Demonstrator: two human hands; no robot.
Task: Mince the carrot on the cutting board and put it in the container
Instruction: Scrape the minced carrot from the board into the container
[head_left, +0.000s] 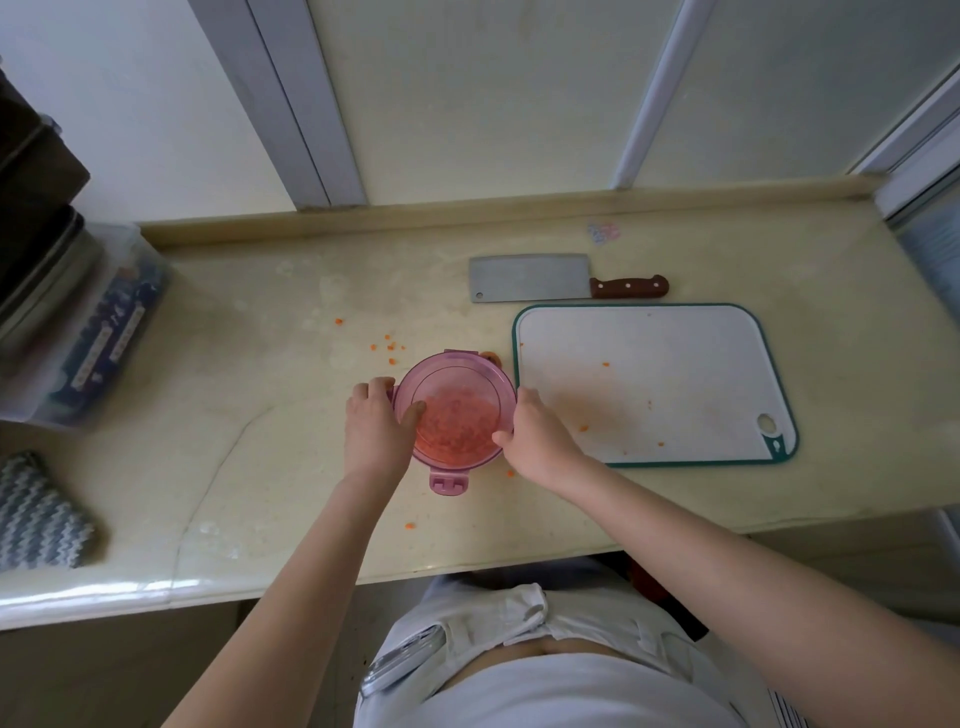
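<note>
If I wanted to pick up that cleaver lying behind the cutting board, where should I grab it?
Probably by the wooden handle, reaching in from the right and above: the cleaver lies flat on the counter, blade to the left, handle sticking out rightward clear of the cutting board.

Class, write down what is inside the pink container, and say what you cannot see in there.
Inside the container, orange minced carrot shows through the pink lid. The left hand and right hand grip its sides and cover both edges; the bottom beneath the carrot is hidden.
</note>
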